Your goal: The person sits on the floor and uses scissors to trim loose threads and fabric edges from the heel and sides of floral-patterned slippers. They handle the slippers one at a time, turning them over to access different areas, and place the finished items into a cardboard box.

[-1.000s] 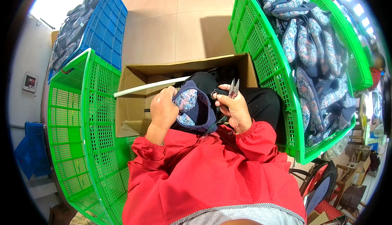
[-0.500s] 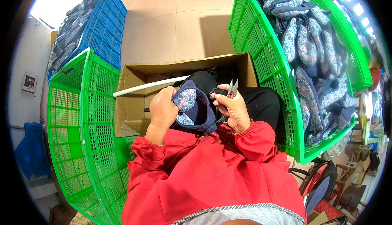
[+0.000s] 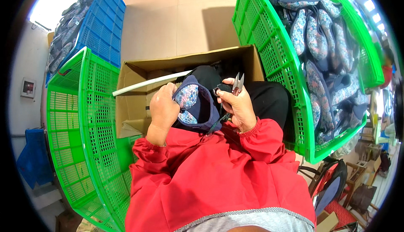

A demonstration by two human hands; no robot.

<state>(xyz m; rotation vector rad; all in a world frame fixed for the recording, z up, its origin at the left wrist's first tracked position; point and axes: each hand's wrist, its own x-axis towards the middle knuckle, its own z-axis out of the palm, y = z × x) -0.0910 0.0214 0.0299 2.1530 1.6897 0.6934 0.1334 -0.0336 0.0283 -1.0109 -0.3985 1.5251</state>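
Note:
Over my lap, my left hand point(image 3: 163, 109) is closed on the edge of a navy fabric shoe point(image 3: 206, 106) with a blue-and-pink floral pattern. Its opening faces up, showing the dark inside. On the right of it, my right hand point(image 3: 238, 106) is closed around small thread snips point(image 3: 238, 84), whose metal blades point up and away from me. The thumb and a finger of that hand also pinch a small dark bit near the shoe's far right side; what it is, I cannot make out.
Beyond my knees sits a cardboard box point(image 3: 139, 70), with a white tube point(image 3: 151, 83) lying across its left side. A green crate point(image 3: 99, 118) stands on the left, a blue crate point(image 3: 99, 30) behind it. On the right, another green crate point(image 3: 269, 42) holds many floral shoes point(image 3: 317, 42).
The whole view has shifted slightly. Both hands keep their grips, and the shoe is tilted a little differently in my left hand.

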